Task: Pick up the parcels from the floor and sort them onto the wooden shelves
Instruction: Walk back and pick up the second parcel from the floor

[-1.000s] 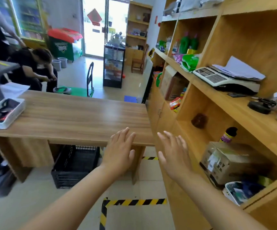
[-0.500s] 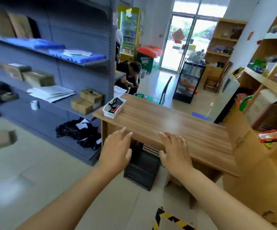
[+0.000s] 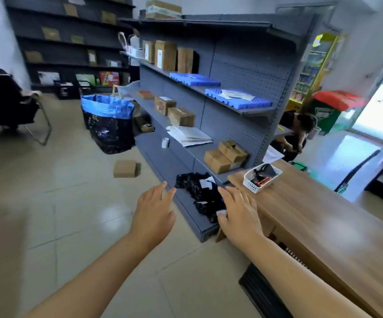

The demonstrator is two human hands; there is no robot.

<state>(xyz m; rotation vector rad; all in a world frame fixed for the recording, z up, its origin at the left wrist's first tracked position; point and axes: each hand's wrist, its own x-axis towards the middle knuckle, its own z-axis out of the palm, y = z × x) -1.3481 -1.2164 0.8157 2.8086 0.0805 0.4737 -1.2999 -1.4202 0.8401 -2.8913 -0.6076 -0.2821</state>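
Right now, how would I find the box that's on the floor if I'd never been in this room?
Find the tall grey shelf in the middle of the room, then the black bag with a blue top standing at its far end. Just in front of that bag lies a small brown box. It is the only box alone on the tiles; the others sit on shelves.

blurred: left-edge seated person (image 3: 0, 97) | cut off: black crate (image 3: 264, 292) under desk (image 3: 337, 237)

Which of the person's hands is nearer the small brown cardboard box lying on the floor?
Left. The left hand hovers just right of the cardboard box; the right hand is farther right, by the wooden table.
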